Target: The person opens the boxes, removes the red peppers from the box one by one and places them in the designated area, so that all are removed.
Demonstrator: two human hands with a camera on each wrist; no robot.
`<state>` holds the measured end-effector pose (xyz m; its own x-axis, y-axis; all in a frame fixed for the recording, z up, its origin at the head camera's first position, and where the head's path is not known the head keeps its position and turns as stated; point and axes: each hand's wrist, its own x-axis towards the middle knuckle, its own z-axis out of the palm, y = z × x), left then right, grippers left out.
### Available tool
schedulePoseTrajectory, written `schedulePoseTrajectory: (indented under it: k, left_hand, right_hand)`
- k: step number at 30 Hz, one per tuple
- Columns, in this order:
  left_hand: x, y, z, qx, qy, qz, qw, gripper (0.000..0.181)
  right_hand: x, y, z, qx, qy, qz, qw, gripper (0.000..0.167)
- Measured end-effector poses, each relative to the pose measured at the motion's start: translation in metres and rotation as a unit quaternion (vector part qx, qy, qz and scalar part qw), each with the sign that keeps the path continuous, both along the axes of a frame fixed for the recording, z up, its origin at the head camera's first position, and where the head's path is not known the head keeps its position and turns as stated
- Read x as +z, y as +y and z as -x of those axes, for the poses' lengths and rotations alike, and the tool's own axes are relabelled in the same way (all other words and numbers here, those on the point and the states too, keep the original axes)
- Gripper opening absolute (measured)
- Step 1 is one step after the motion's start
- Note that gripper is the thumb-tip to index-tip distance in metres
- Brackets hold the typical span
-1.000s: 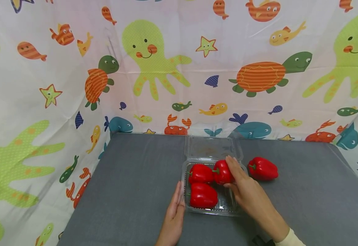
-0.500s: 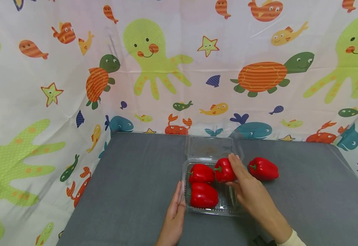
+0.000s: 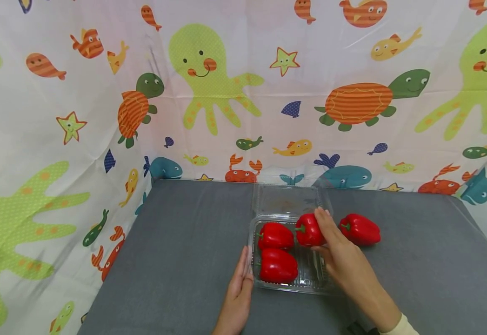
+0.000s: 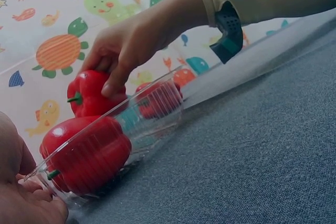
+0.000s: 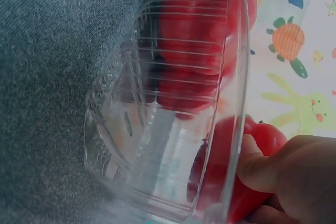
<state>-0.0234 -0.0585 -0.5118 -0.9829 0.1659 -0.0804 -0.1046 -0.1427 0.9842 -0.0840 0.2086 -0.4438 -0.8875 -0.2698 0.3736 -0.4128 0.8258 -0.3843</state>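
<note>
My right hand (image 3: pixel 345 256) grips a red bell pepper (image 3: pixel 308 230) above the right back part of a clear plastic clamshell container (image 3: pixel 310 286). In the right wrist view, the thumb (image 5: pixel 254 163) presses the pepper's side. Two more red bell peppers, one behind (image 3: pixel 276 236) and one in front (image 3: pixel 278 266), lie along the container's left side, stems to the left. My left hand (image 3: pixel 236 295) rests against the container's left wall with fingers extended. The left wrist view shows the held pepper (image 4: pixel 89 93) above the rim; some left fingertips are hidden.
Another red bell pepper (image 3: pixel 360 229) lies on the grey table (image 3: pixel 193 260) to the right of the container. The container's clear lid (image 3: pixel 286 200) is folded back towards the rear. A sea-animal printed curtain (image 3: pixel 226 93) hangs behind and along the left side.
My right hand has drawn the held bell pepper slightly right and back, widening the gap from the left peppers. My left hand stays against the container.
</note>
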Motion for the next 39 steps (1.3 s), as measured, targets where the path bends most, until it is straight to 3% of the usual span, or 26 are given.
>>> schedulePoseTrajectory:
  k: [25,39]
  left_hand:
    - [0.003,-0.001,0.0,-0.005,-0.002,0.0,1.0,0.066]
    - [0.002,-0.001,0.0,-0.007,-0.004,-0.004,1.0,0.066]
  right_hand:
    - [0.004,0.015,-0.003,-0.042,0.009,-0.001,0.9991,0.127]
    - [0.009,0.027,-0.005,-0.053,0.017,0.006,0.9984,0.119]
